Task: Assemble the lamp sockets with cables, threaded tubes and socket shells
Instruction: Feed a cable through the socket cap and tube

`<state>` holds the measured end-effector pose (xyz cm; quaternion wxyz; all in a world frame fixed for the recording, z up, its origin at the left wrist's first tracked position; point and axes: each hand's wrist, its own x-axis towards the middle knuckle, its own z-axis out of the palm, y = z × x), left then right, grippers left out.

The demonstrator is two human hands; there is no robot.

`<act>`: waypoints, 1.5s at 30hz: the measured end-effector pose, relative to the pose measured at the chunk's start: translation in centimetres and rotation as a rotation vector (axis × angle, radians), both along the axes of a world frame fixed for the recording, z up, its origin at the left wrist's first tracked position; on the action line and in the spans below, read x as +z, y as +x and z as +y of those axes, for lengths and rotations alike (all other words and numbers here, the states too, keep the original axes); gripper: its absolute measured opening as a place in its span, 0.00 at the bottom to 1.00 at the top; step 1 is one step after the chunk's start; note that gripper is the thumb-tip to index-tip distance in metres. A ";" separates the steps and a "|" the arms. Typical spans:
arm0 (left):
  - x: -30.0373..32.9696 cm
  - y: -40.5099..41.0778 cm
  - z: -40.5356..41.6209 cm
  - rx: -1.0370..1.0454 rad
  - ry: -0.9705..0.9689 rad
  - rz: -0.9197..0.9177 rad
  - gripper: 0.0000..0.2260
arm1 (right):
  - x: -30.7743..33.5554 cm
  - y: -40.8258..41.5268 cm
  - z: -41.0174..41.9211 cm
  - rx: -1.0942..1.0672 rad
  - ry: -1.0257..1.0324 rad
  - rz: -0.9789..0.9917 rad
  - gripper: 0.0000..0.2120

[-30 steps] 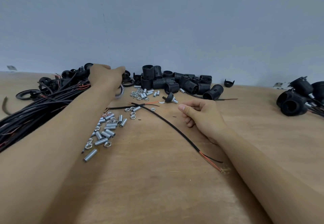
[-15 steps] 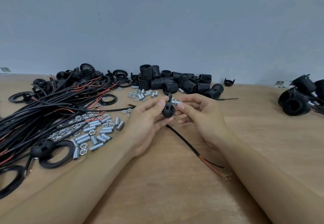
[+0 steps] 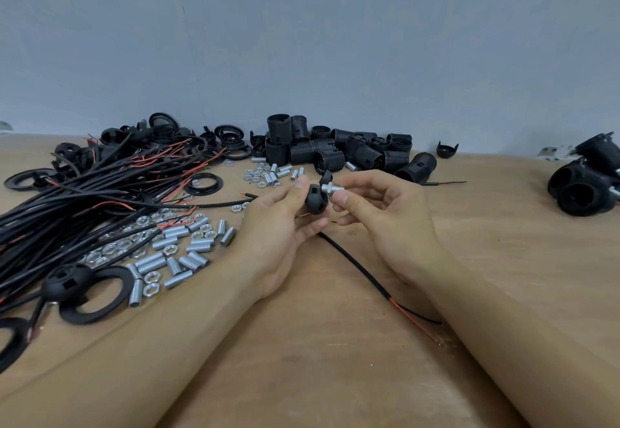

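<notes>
Above the wooden table point(image 3: 335, 360), my left hand point(image 3: 278, 226) grips a small black socket cap point(image 3: 315, 201) between thumb and fingers. My right hand point(image 3: 379, 213) pinches a short silver threaded tube point(image 3: 332, 188) with a nut on it, its end at the cap's top. One black cable point(image 3: 355, 266) with red and black wire ends runs under my hands toward the lower right. Loose threaded tubes and nuts point(image 3: 177, 253) lie left of my hands. Black threaded socket shells point(image 3: 355, 152) are heaped at the back.
A thick bundle of black cables point(image 3: 67, 203) with red wires fills the left side. Black rings point(image 3: 97, 297) and caps lie near it. Finished black sockets point(image 3: 583, 186) sit at the far right. A blue-grey wall stands behind the table.
My left hand came back from the far left pile with a black socket cap and met my right hand, which lifted the threaded tube to it. In the last half second little has moved.
</notes>
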<state>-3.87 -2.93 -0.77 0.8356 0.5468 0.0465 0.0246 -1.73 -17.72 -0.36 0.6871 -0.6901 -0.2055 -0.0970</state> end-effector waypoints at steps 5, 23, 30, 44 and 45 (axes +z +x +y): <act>0.3 0.2 0.0 0.020 -0.045 0.019 0.11 | 0.0 -0.2 -0.1 -0.012 -0.133 -0.061 0.07; 0.0 0.2 1.1 -0.113 -0.072 -0.044 0.14 | -0.1 0.0 -0.8 -0.013 -0.263 -0.074 0.03; -0.1 0.0 1.1 -0.171 -0.072 -0.079 0.13 | -0.5 -0.1 -0.4 -0.093 -0.358 0.012 0.22; 0.2 0.2 0.9 -0.109 -0.089 -0.063 0.15 | -0.1 -0.2 -0.4 -0.061 -0.355 0.048 0.27; 0.2 0.2 0.9 -0.100 -0.094 -0.062 0.15 | 0.0 -0.2 -0.4 -0.048 -0.357 0.040 0.24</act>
